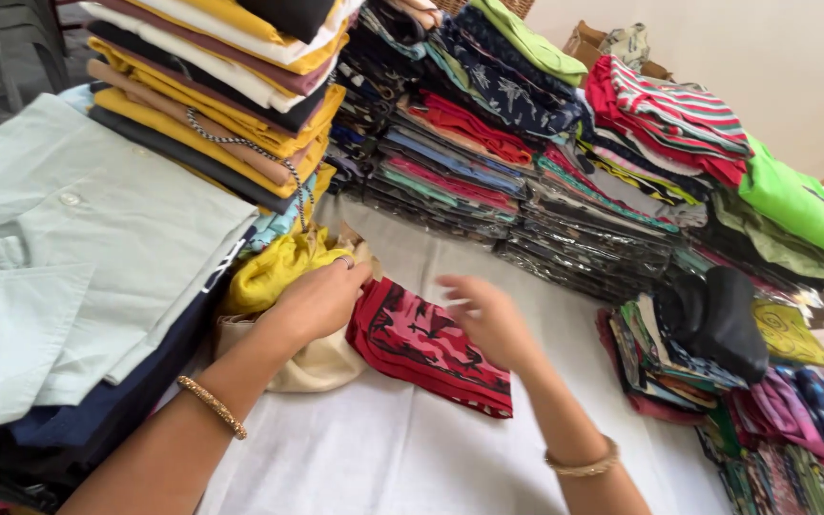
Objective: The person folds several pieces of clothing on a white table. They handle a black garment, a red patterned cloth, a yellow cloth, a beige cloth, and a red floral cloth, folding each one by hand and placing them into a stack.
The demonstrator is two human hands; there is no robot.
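A folded red cloth with a black printed pattern [428, 345] is lying flat on the white sheet-covered table [383, 448], near the middle, with a darker red border showing along its lower edge where several layers are stacked. The left hand [317, 303], wearing a ring and a gold beaded bangle on the wrist, is resting palm down with fingers loosely curled at the cloth's left edge, partly over a cream fabric bundle [321, 362] and just beside a crumpled yellow garment [274, 269]; whether it is actually gripping anything cannot be told. The right hand [490, 319], also bangled, is hovering over the cloth's right upper part with fingers spread open and blurred, holding nothing. To the left a pale green buttoned shirt [69, 248] is lying on dark navy fabric, below a tall stack of yellow, white and brown folded clothes [231, 86]. Behind the cloth, stacks of plastic-wrapped colourful garments [545, 191] are standing in rows.
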